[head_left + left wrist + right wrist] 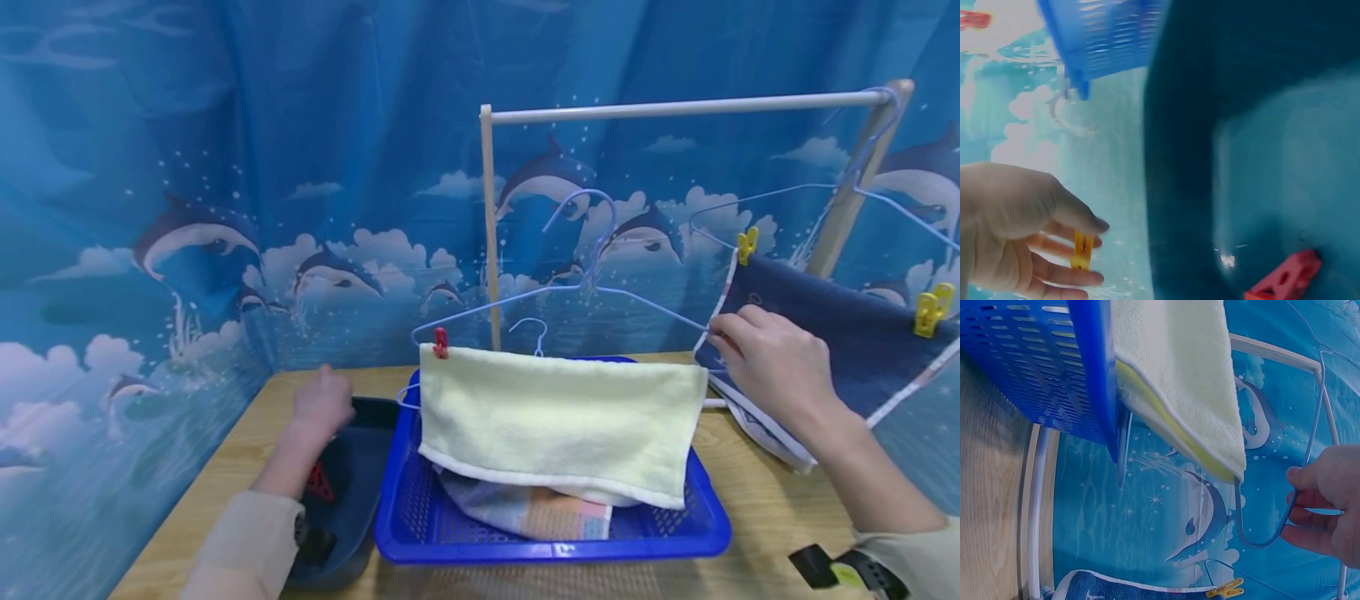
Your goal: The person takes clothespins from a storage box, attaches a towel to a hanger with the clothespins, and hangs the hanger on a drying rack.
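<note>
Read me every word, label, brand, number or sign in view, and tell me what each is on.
No readable text in any view.
Pale yellow terry towel, light-blue wire hanger, yellow plastic clip in the left hand: no lettering seen.
Navy-blue towel with white edging: a small brownish mark, too small to make out.
Black wristband: too small to tell.

Fuzzy cloth towel [562,421], smooth hanger [590,282], plastic clothespin [1082,251], glossy plastic basket [555,551], wooden tabletop [765,508]
</note>
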The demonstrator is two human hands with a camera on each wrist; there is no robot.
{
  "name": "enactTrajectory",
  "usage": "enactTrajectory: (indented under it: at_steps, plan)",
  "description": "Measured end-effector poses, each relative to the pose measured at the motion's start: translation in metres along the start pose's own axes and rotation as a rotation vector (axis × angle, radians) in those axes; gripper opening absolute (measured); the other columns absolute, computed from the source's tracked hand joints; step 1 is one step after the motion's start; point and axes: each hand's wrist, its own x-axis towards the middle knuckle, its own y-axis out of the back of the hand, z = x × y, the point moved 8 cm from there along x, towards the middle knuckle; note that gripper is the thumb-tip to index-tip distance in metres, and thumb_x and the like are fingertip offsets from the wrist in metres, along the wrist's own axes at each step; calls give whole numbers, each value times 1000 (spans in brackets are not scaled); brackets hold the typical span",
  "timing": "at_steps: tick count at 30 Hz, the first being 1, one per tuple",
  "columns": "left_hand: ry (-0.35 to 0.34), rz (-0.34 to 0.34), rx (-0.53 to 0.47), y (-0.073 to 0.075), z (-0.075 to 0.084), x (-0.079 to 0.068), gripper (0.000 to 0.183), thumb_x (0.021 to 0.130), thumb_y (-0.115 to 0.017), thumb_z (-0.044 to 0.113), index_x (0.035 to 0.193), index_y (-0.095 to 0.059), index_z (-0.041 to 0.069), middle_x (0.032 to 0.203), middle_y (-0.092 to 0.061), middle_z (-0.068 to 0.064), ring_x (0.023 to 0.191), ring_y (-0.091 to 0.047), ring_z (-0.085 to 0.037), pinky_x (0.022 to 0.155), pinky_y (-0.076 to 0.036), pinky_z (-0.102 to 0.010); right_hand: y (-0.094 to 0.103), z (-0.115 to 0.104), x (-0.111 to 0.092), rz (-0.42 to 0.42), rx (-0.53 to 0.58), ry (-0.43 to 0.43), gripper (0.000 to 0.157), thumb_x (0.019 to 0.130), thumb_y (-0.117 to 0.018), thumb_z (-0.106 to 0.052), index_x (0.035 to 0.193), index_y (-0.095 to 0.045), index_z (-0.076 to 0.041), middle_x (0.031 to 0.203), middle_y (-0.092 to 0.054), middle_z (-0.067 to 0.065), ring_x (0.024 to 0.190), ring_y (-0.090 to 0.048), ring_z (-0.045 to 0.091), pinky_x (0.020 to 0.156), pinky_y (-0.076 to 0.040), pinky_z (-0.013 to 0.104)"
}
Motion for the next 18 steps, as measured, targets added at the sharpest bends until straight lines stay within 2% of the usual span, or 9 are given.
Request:
enactTrajectory:
  at_steps: [2, 5, 8, 11, 12, 14, 16, 18]
  plan:
    - [-22, 32, -31, 9, 2, -1, 17, 79, -57, 2, 62, -54, 3, 96, -50, -25, 62, -53, -29, 52, -46, -46, 0, 0, 0, 1, 2, 1, 18, 72, -75, -4, 88, -67, -3, 73, -58, 10, 58, -53, 26, 41, -39, 37]
    - [-44, 80, -42, 21, 6, -4, 29, 80, -52, 0, 55, -42, 10, 78, -52, -14, 56, -47, -23, 49, -42, -41, 0, 0, 0, 1, 2, 1, 18, 73, -75, -5, 88, -67, -3, 73, -58, 10, 58, -53, 26, 42, -40, 37]
    - [-72, 135, -20, 31, 13, -6, 34, 80, -47, -1, 53, -33, 14, 58, -34, -2, 51, -33, -17, 46, -33, -35, -1, 0, 1, 0, 1, 0, 18, 73, -75, -5, 89, -67, -3, 73, -58, 10, 58, -53, 26, 42, -40, 38]
    - [-97, 150, 7, 38, 22, -10, 34, 81, -47, -1, 55, -32, 15, 58, -22, 1, 53, -20, -16, 47, -23, -33, -1, 0, 1, -2, -1, -1, 17, 73, -75, -5, 89, -67, -4, 74, -58, 10, 58, -53, 26, 42, -40, 38]
    - [-106, 154, 15, 40, 25, -12, 31, 81, -48, 0, 55, -37, 14, 59, -26, 2, 53, -23, -16, 48, -25, -33, -1, 0, 1, -3, 0, -1, 17, 73, -75, -5, 89, -67, -4, 74, -58, 10, 59, -53, 26, 42, -40, 38]
    - [-121, 166, 27, 44, 31, -15, 21, 80, -51, 1, 62, -53, 10, 64, -41, 0, 54, -36, -16, 51, -33, -35, -1, 0, 1, -5, 1, -1, 17, 74, -74, -5, 88, -67, -4, 74, -58, 10, 59, -53, 26, 42, -40, 38]
    - [-133, 178, 27, 48, 36, -19, 13, 80, -54, 1, 79, -65, 7, 79, -55, -4, 64, -51, -22, 59, -41, -43, -1, 0, 1, -6, 4, -1, 16, 74, -74, -5, 88, -67, -4, 74, -58, 10, 58, -53, 26, 42, -40, 37]
    - [-149, 201, 20, 52, 41, -24, 22, 80, -57, 1, 98, -68, 6, 101, -60, -10, 82, -58, -30, 71, -42, -52, -1, -1, 2, -5, 6, 0, 16, 74, -74, -5, 88, -67, -4, 73, -57, 9, 58, -52, 25, 42, -39, 37]
